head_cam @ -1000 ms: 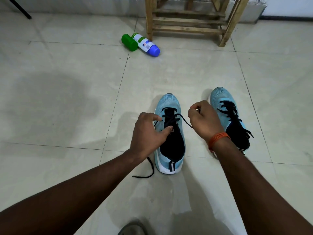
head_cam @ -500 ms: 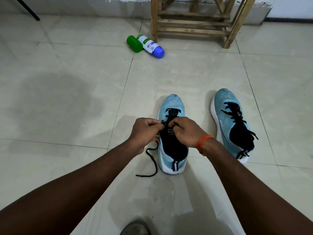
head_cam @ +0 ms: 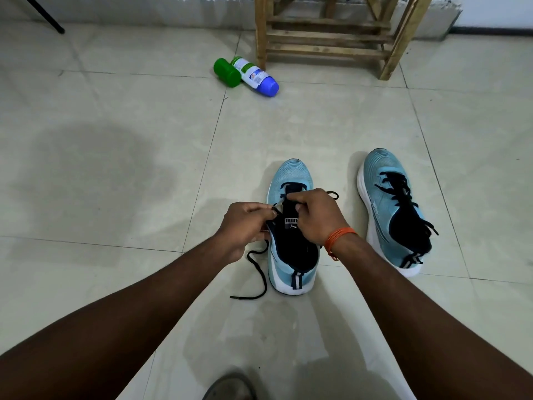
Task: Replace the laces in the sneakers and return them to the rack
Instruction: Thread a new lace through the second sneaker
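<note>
"On the tiles (head_cam: 115,284), what's in hand?"
"Near sneaker (head_cam: 291,255), toe away, between both hands. Left hand (head_cam: 245,226) pinches the lace (head_cam: 261,275) by the eyelets, slack trailing. Right hand (head_cam: 314,215) pinches its other end over the tongue, probably to thread."
"Obstacles?"
"Laced sneaker (head_cam: 395,209) just right; rack (head_cam: 326,36) beyond, bottles (head_cam: 253,75) beside its leg. Path looks open."

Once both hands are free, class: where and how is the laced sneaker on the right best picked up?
Grip the laced sneaker at its heel, coming from above on the near side. It stands upright, heel nearest us and collar open upward, so fingers can probably hook inside with the thumb behind; loose lace ends crowd the midfoot.
</note>
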